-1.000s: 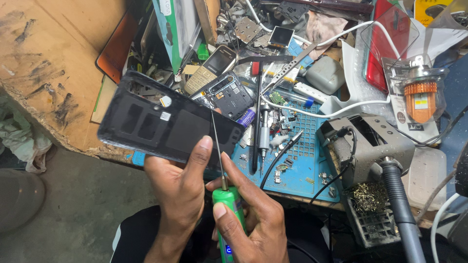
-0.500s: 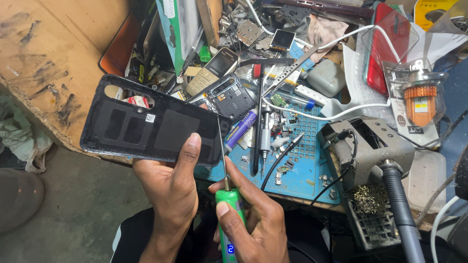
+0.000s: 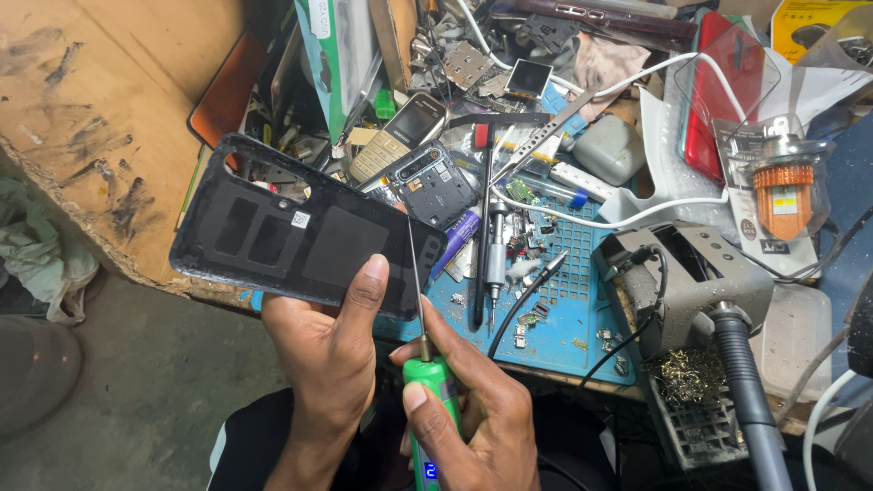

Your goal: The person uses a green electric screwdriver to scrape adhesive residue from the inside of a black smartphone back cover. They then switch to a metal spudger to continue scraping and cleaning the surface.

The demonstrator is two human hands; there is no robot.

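My left hand point(image 3: 329, 350) grips a black phone back cover point(image 3: 291, 235) by its lower right edge, thumb pressed on the inner face, which shows dark pads and a camera cutout at its upper left. My right hand point(image 3: 473, 400) holds a green-handled screwdriver point(image 3: 429, 382) upright; its thin shaft rises to the cover's right end. Both hands hover in front of the blue work mat point(image 3: 564, 300).
A disassembled black phone point(image 3: 435, 186) and a keypad phone point(image 3: 400, 136) lie behind the cover. A soldering iron stand point(image 3: 691, 291) with a black iron sits at right, beside an orange-capped bottle point(image 3: 784, 195). Tweezers, cables, screws and parts crowd the bench.
My left hand has carried the back cover leftward and away from the mat. The screwdriver tip stays near the cover's right end.
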